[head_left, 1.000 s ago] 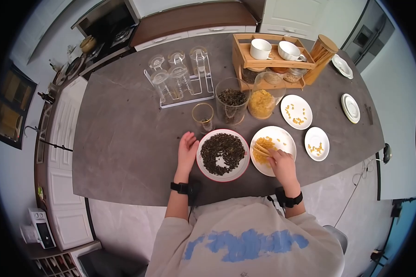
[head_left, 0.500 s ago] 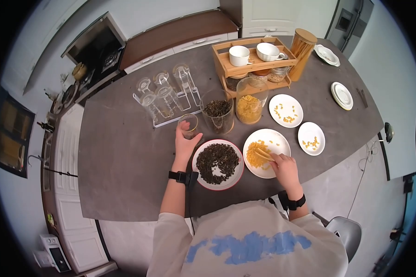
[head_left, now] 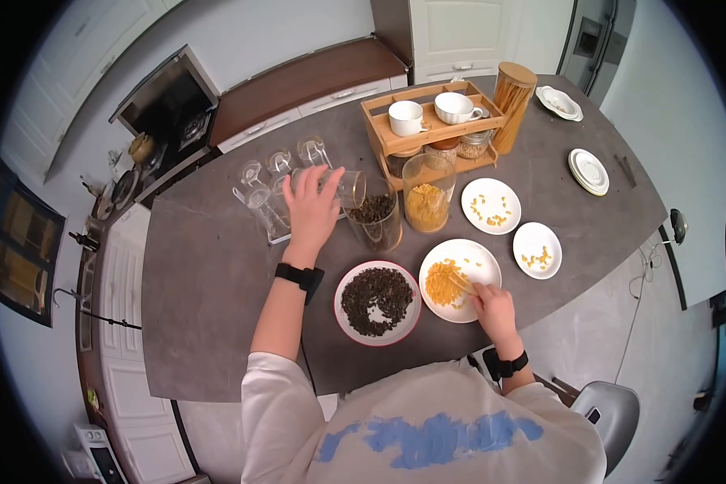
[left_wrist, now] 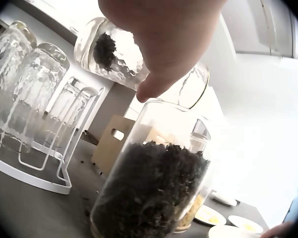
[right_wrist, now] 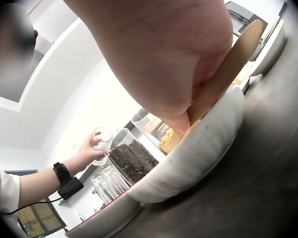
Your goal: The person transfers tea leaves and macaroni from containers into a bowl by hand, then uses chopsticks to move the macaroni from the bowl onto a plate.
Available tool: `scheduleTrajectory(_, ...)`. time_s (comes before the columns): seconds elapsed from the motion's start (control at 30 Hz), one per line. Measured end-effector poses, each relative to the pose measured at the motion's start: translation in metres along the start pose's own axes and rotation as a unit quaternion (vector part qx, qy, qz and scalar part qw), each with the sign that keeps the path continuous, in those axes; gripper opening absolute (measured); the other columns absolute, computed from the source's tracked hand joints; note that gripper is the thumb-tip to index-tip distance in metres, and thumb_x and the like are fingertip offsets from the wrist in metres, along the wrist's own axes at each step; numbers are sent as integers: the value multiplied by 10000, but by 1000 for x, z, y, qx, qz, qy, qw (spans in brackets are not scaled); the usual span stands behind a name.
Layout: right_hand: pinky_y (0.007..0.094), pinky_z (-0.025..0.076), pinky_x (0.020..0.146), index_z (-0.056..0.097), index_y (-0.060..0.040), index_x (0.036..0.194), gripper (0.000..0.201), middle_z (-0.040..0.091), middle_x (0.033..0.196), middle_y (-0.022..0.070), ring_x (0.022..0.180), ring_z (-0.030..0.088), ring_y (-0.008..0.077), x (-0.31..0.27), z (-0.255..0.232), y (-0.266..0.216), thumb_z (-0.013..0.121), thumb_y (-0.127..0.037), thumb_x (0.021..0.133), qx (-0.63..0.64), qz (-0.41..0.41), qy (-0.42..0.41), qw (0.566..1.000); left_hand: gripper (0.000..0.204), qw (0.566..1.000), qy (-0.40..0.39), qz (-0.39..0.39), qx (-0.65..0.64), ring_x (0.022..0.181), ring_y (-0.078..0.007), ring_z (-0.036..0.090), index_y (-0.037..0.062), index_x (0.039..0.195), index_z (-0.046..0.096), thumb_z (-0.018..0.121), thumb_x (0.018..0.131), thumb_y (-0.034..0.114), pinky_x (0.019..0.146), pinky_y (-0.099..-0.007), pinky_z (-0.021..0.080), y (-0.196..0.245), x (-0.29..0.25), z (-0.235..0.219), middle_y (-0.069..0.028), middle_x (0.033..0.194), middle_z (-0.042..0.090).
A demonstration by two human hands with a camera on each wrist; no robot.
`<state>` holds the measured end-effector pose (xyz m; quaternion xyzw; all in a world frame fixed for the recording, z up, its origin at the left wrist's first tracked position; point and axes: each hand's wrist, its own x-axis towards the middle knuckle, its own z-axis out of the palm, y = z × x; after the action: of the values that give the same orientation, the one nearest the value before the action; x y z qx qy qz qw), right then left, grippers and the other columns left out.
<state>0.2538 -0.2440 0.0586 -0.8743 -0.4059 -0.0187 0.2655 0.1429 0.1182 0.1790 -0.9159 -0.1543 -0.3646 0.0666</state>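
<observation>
My left hand (head_left: 310, 211) grips a clear drinking glass (left_wrist: 131, 62), tipped on its side over the mouth of a tall glass jar (left_wrist: 154, 183) of dark dried leaves, probably tea. A dark clump clings inside the glass near its base. Wooden tongs (right_wrist: 226, 74) are pinched in my right hand (head_left: 497, 313), their tips among small yellow pieces (head_left: 444, 282), which look like pasta, on a white plate (head_left: 484, 274). Left of that plate, a red-rimmed white bowl (head_left: 344, 326) holds more dark leaves.
A second jar (head_left: 427, 206) of yellow pieces stands beside the leaf jar. Behind is a wooden rack (head_left: 391, 145) with white cups. Upturned glasses fill a white wire stand (left_wrist: 37, 181) at left. Small plates (head_left: 476, 189) with yellow pieces lie to the right.
My left hand has gone from beside the bowl to the glass, picked it up and tipped it over the leaf jar. The right hand stays at the plate with the tongs.
</observation>
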Motion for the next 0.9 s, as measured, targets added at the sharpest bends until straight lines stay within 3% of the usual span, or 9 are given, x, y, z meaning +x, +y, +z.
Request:
scheduleTrajectory(0.17,390,439,738,638,-86,996,226,618,797,79,744,596,281,-2,3,-1,651,-164,785,-2,-8,3,1000,561,994,-2,89,69,1181,-240,451,230,1225,552,592,710,10,1019,-590,255,0,11,4,-61,1208,501)
scheduleTrajectory(0.47,384,439,742,642,-94,996,225,615,802,72,749,596,277,-3,3,-2,654,-175,786,-12,-16,11,1000,495,963,-33,247,106,1200,-214,463,244,1186,553,584,732,48,1044,-565,276,-8,34,-1,-50,1201,537)
scheduleTrajectory(0.57,383,439,738,644,-95,998,228,616,803,73,748,598,277,-4,4,-3,655,-179,787,-12,-17,9,1000,496,959,-35,264,99,1208,-214,459,243,1186,547,582,734,41,1040,-567,283,-10,40,-2,-55,1203,535)
scheduleTrajectory(0.67,387,441,727,648,-86,998,226,618,794,77,738,596,281,-3,2,-3,651,-172,789,-9,-19,12,1000,542,967,-23,229,109,1194,-224,462,252,1192,559,582,710,5,1043,-581,249,-16,43,0,-41,1217,514)
scheduleTrajectory(0.77,393,442,716,655,-69,994,220,619,778,83,727,593,284,-4,3,-3,645,-156,792,-3,-22,16,1000,543,984,-24,138,115,1206,-233,455,231,1208,534,578,717,3,1055,-577,241,-24,45,-9,-59,1216,518)
scheduleTrajectory(0.9,387,438,726,654,-75,1000,225,622,792,82,736,595,285,-4,3,-1,645,-168,795,-2,-24,14,1000,596,983,16,86,158,1205,-241,451,227,1207,547,589,671,-29,1050,-584,228,-58,42,-7,-59,1210,508)
